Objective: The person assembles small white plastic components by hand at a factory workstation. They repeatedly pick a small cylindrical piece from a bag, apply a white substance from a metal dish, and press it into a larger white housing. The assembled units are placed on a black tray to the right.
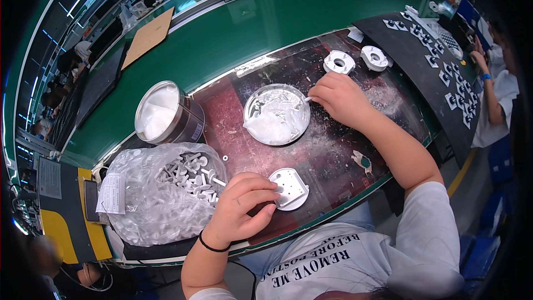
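My left hand (244, 205) is closed at the left edge of a white round plastic part (291, 190), which lies near the table's front edge. Its fingertips and thumb grip that side. Above it, my right hand (342, 98) pinches a small pale piece (308, 99) at the right rim of a shallow round dish (254, 103); most of the piece is hidden by the fingers. White grease-like paste (272, 128) is heaped and smeared inside the dish. Just left of my left hand, a clear plastic bag (147, 211) holds many grey stemmed plastic pieces (191, 175).
A metal tin (191, 119) of white paste stands at left. Two white ring-shaped parts (339, 62) sit beyond my right hand. A black board (411, 58) with several small assemblies lies at right, near another person's arm (491, 97). A small white ring (225, 158) lies by the bag.
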A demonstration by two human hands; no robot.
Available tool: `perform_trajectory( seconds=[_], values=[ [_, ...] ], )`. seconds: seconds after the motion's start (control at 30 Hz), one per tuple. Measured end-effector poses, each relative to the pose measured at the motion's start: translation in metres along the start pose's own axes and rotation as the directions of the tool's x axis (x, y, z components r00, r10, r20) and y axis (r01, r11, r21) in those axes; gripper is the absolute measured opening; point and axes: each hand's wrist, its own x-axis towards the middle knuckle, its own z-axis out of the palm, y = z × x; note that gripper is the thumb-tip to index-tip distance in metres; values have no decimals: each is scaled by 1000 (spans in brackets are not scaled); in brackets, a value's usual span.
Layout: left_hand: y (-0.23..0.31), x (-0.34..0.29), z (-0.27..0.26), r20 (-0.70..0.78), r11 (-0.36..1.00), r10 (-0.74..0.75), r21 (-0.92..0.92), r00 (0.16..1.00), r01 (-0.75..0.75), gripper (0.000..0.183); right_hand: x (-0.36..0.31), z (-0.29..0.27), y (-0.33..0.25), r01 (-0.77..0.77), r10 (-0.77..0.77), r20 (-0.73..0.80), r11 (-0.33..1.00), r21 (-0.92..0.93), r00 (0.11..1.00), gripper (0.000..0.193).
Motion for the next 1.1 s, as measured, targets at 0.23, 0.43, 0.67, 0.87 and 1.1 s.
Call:
perform_trajectory(
  seconds=[0.23,0.43,0.67,0.87,1.1],
  values=[
    [0,0,-1,3,1000,-4,8,1000,4,20,0,-7,2,-159,149,76,975,153,986,10],
    [-1,-1,-3,-14,1000,-6,23,1000,6,19,-5,-13,2,-507,283,423,401,763,861,16],
    [-10,-13,0,-73,994,-107,-22,992,106,69,-8,-29,-40,-483,52,484,219,848,874,20],
    [-16,-15,10,11,985,-164,51,986,163,115,-13,-25,-72,-365,-118,456,442,819,882,17],
    [-19,-12,20,36,985,-134,117,990,129,122,-15,-2,-90,-256,-111,398,605,754,911,18]
  ],
)
